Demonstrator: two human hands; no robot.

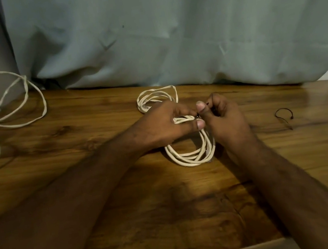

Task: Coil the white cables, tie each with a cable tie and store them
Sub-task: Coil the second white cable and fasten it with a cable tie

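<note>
- Left hand [165, 124] grips the coil [191, 150] mid-desk, fingers curled over its top strands, thumb pressing from below.
- Right hand [223, 118] sits just beside it, fingers curled, pinching a thin black tie [207, 103] at the bundle.
- The coil's lower loops lie flat on the desk [129, 207] between the wrists.
- A second coil [156, 97] rests behind the hands, near the back edge.
- A loose cable [12, 102] sprawls at the back left corner, trailing off the left edge.
- A spare tie [284, 116] lies towards the right edge.
- A grey curtain [163, 25] hangs behind the desk.
</note>
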